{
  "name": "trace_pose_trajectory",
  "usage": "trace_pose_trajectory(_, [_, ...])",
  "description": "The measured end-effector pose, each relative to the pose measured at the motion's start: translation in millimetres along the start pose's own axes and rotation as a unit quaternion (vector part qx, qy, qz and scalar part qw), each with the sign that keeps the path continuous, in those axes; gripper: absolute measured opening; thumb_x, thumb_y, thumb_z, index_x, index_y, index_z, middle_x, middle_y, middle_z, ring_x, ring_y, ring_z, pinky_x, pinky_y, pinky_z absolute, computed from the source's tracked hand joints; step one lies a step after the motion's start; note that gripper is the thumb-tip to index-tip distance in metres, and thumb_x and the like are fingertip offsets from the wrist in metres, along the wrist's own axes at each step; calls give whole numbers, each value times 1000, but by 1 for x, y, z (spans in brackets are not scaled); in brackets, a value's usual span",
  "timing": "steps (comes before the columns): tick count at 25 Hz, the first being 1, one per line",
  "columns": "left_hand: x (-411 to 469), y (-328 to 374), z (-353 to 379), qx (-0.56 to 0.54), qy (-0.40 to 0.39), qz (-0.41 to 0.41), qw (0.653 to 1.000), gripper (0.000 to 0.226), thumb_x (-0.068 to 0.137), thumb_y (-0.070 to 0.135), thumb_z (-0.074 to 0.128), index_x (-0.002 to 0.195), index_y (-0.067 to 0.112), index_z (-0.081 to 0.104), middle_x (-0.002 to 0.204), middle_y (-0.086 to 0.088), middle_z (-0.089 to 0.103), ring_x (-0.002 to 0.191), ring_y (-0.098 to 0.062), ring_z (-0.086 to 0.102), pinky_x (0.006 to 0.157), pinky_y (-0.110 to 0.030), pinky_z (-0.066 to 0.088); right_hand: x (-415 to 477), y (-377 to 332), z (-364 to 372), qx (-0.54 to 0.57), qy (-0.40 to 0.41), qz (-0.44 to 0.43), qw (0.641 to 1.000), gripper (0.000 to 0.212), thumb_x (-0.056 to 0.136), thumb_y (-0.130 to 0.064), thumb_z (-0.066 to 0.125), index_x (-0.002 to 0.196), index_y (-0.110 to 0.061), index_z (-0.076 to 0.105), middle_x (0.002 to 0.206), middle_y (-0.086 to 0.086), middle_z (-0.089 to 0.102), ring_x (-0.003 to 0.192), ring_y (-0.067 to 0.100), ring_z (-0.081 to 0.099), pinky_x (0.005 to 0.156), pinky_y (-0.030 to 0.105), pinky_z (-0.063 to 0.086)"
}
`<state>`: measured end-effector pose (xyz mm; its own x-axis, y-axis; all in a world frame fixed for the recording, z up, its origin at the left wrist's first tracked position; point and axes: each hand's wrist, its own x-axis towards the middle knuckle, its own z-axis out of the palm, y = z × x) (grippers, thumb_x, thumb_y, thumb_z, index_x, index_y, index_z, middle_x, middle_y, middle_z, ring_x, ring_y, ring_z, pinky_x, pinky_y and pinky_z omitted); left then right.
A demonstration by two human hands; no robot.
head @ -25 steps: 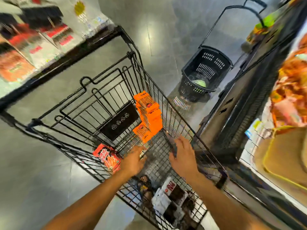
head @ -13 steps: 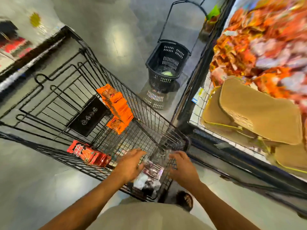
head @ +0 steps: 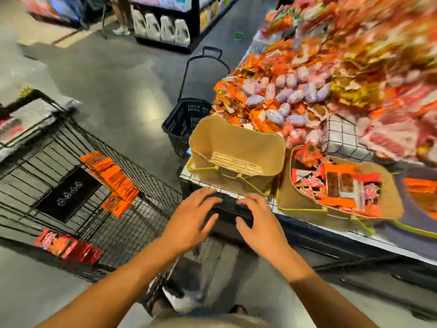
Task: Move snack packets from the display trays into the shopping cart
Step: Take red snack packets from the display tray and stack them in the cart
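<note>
The big bench (head: 307,229) runs along the right, and the shopping cart (head: 146,176) stands on the left. An empty tray (head: 236,138) sits straight ahead. The full tray (head: 392,202) lies long-ways along the bench edge, nearer the right hand (head: 262,223), with snack packets (head: 343,188) inside. The right hand and the left hand (head: 191,218) are spread wide and hold nothing
</note>
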<state>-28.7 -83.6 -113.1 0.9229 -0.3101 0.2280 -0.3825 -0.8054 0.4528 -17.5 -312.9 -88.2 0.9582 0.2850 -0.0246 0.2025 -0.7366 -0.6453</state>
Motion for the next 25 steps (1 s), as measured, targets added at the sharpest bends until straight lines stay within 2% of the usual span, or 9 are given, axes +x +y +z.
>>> trace_pose_trajectory(3, [47, 65, 9, -6, 20, 57, 998, 44, 99, 38, 53, 137, 17, 58, 148, -8, 52, 142, -26, 43, 115, -37, 37, -12, 27, -60, -3, 48, 6, 999, 35, 92, -33, 64, 126, -33, 58, 137, -20, 37, 122, 4, 47, 101, 27, 43])
trace_pose_trajectory(6, [90, 116, 25, -14, 20, 114, 993, 46, 98, 38, 52, 139, 17, 56, 150, -8, 49, 143, -26, 41, 117, -38, 37, -20, 60, -111, -12, 113, 4, 993, 28, 90, -27, 66, 118, -31, 63, 126, -17, 47, 118, 4, 48, 99, 24, 42])
trace_pose_trajectory(9, [124, 150, 48, 14, -18, 131, 991, 54, 101, 44, 47, 149, 20, 47, 161, -6, 39, 152, -27, 32, 122, -44, 32, -13, 103, -161, -77, 172, 57, 980, 30, 89, -23, 65, 119, -24, 64, 120, -6, 56, 110, 9, 53, 90, 31, 46])
trace_pose_trajectory(12, [140, 165, 69, 53, -74, 108, 990, 61, 103, 49, 41, 157, 22, 36, 168, -9, 26, 157, -28, 19, 125, -49, 26, 10, 150, -193, -189, 129, 174, 958, 56, 90, -34, 67, 136, -10, 47, 126, 15, 58, 115, 35, 57, 90, 44, 49])
trace_pose_trajectory(14, [143, 167, 79, 88, -110, 86, 986, 64, 105, 53, 34, 162, 24, 25, 172, -5, 11, 159, -24, 6, 127, -48, 19, 22, 170, -197, -204, 84, 235, 947, 77, 89, -44, 69, 146, -6, 33, 133, 21, 54, 119, 41, 56, 93, 47, 50])
trace_pose_trajectory(16, [143, 166, 82, 107, -117, 76, 984, 64, 107, 55, 28, 163, 27, 20, 173, -1, 2, 159, -19, -2, 129, -44, 11, 30, 180, -193, -199, 79, 254, 943, 84, 86, -48, 72, 147, -8, 30, 133, 21, 55, 118, 41, 57, 91, 47, 53])
trace_pose_trajectory(18, [143, 167, 82, 101, -111, 76, 986, 62, 107, 56, 27, 163, 29, 21, 173, 1, 3, 159, -18, -1, 129, -42, 8, 34, 188, -194, -199, 91, 245, 944, 74, 85, -43, 75, 140, -9, 40, 125, 18, 61, 112, 39, 61, 84, 46, 55])
trace_pose_trajectory(22, [148, 169, 75, 71, -109, 61, 990, 60, 107, 55, 30, 160, 27, 30, 171, 2, 16, 159, -17, 9, 129, -41, 10, 28, 189, -223, -187, 130, 206, 952, 25, 90, -28, 66, 110, -14, 64, 101, 11, 68, 96, 35, 66, 70, 38, 53])
trace_pose_trajectory(25, [152, 186, 62, -67, -65, 17, 996, 57, 106, 52, 35, 156, 25, 40, 164, 2, 37, 153, -16, 28, 124, -33, 20, 18, 166, -243, -96, 173, 179, 964, 11, 92, -30, 65, 96, -20, 69, 84, -3, 62, 65, 14, 61, 53, 27, 38])
